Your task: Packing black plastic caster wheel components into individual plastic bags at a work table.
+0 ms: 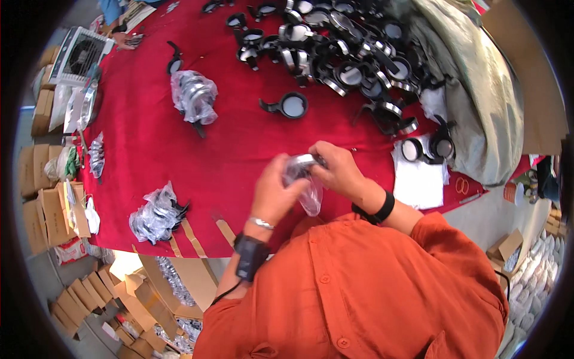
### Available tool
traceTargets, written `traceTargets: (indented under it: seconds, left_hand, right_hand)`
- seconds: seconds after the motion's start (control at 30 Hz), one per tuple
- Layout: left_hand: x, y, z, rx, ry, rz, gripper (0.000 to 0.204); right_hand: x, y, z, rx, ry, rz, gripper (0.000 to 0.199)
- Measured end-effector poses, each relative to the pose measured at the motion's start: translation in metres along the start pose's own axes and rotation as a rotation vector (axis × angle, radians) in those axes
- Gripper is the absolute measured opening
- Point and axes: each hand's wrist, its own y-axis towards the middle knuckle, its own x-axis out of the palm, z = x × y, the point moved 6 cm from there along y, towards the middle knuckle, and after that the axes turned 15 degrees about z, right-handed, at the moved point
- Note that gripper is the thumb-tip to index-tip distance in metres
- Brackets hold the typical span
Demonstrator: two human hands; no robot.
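Close in front of my body, my left hand (276, 190) is closed round a clear plastic bag (312, 200) and the side of a round silver-rimmed part (302, 160). From the other side my right hand (339, 170) pinches that same part, thumb and fingers on its edge. The part looks partly inside the bag; motion blur and my fingers hide the rest. Beyond my hands, a single round black part (293, 105) with a pale disc and a curved handle lies flat on the red cloth (239, 143).
A heap of similar black parts (353, 54) covers the far right beside a grey-green sack (466, 78). White sheets (415, 179) lie right of my hands. Bagged bundles (194, 96) (156, 215) sit leftward. Another person's hand (124, 40) is at the far left, near a fan (81, 57).
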Motion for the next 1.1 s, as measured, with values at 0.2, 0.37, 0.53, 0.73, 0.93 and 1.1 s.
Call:
traceTargets:
  seconds: [0.2,0.37,0.53,0.73,0.93,1.1]
  left_hand:
    - [0.017,-0.002,-0.056,-0.237,-0.016,-0.127,0.017]
    - [-0.048,0.098,-0.133,-0.155,0.301,0.226,0.017]
    - [-0.102,0.179,-0.205,-0.269,0.434,0.449,0.027]
    - [-0.109,0.161,-0.203,-0.269,0.14,0.578,0.059]
    - [-0.052,0.057,-0.069,-0.002,0.194,0.451,0.042]
    - [0.053,-0.021,-0.016,-0.29,-0.439,-0.295,0.025]
  right_hand:
    - [0.008,-0.008,0.0,0.024,0.048,-0.048,0.027]
    - [-0.007,-0.01,0.037,0.515,0.149,-0.07,0.025]
    - [-0.004,-0.026,0.06,0.779,0.319,-0.133,0.018]
    - [-0.002,-0.029,0.057,0.871,0.418,-0.078,0.018]
    - [-0.001,-0.015,0.045,0.808,0.69,-0.024,0.023]
    - [0.017,0.005,-0.007,0.505,0.691,-0.103,0.033]
